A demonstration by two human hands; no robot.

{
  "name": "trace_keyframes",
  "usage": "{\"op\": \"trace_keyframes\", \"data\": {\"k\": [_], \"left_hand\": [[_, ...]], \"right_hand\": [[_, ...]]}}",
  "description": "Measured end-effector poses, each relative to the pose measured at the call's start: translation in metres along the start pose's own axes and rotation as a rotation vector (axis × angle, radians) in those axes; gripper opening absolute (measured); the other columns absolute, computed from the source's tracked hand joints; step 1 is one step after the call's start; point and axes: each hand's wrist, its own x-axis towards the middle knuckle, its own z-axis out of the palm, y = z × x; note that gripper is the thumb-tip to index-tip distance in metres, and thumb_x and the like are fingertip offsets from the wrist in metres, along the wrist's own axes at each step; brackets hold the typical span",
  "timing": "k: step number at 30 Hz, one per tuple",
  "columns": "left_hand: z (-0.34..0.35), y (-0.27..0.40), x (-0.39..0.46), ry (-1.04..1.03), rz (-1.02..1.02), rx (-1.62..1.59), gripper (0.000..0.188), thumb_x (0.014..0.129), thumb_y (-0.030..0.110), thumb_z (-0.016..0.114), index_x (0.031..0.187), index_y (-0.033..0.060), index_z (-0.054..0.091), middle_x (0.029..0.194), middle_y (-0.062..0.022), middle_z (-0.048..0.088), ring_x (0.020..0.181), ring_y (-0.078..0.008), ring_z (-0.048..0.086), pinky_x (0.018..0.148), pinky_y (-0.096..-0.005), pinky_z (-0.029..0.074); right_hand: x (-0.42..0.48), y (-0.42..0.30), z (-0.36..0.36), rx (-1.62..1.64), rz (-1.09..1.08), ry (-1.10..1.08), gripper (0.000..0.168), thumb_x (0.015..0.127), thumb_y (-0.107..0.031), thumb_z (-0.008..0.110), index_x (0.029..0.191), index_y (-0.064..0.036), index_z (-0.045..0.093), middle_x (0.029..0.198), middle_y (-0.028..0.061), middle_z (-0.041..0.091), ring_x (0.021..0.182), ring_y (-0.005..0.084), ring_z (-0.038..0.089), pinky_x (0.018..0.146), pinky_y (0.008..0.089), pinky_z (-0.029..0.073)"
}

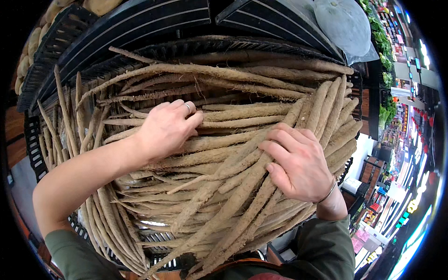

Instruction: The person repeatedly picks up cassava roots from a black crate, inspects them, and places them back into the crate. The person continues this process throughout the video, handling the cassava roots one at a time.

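Long, hairy brown yam roots (241,113) lie heaped in a black slatted plastic crate (35,147). My left hand (171,127), with a ring on one finger, rests with curled fingers on roots at the middle of the heap; its fingertips are partly hidden. On the right, my right hand (297,157), a bracelet at its wrist, has its fingers curled over the slanting yam roots (245,189) that lie on top and run down towards my body. More yams (66,115) stand or lean along the crate's left side.
Black panels with pale stripes (157,21) rise behind the crate. A large pale wax gourd (343,26) in clear plastic sits at the upper right, near leafy greens (383,52). Brownish-yellow produce (33,45) lies at the upper left. Lit store shelves (395,140) stretch away to the right.
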Motion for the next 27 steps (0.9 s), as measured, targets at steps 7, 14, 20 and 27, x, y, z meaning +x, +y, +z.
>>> {"op": "trace_keyframes", "data": {"k": [7,14,20,27], "left_hand": [[-0.028,0.025,0.008,0.053,0.049,0.156,0.024,0.084,0.010,0.062,0.106,0.0009,0.057,0.089,-0.0104,0.053,0.078,-0.0261,0.058,0.066,-0.0393,0.051],[-0.100,0.043,-0.054,-0.017,-0.198,0.120,0.012,0.081,0.003,0.059,0.092,0.0026,0.056,0.089,-0.0126,0.052,0.076,-0.0304,0.057,0.066,-0.0414,0.050],[-0.172,0.027,-0.246,-0.024,-0.670,0.379,0.015,0.081,-0.003,0.060,0.095,-0.0009,0.056,0.093,-0.0156,0.053,0.095,-0.0373,0.052,0.083,-0.0445,0.043],[-0.166,0.026,-0.382,-0.012,-0.939,0.250,0.016,0.081,-0.005,0.062,0.096,-0.0014,0.058,0.099,-0.0154,0.059,0.097,-0.0370,0.053,0.087,-0.0447,0.044]], "right_hand": [[0.000,0.000,0.002,-0.026,-0.050,0.100,0.028,0.081,-0.023,0.063,0.102,-0.004,0.064,0.099,0.0099,0.060,0.104,0.0266,0.060,0.084,0.0394,0.044],[-0.008,0.005,0.002,0.009,-0.028,0.089,0.028,0.081,-0.023,0.062,0.102,-0.005,0.064,0.100,0.0102,0.060,0.103,0.0275,0.060,0.083,0.0401,0.044],[-0.003,0.001,0.000,0.022,-0.039,0.036,0.027,0.083,-0.020,0.059,0.104,-0.004,0.065,0.103,0.0113,0.061,0.102,0.0286,0.060,0.085,0.0409,0.043],[-0.003,-0.002,0.007,0.023,-0.048,0.186,0.017,0.084,-0.020,0.058,0.092,-0.006,0.064,0.091,0.0084,0.060,0.093,0.0264,0.060,0.079,0.0414,0.044]]}}
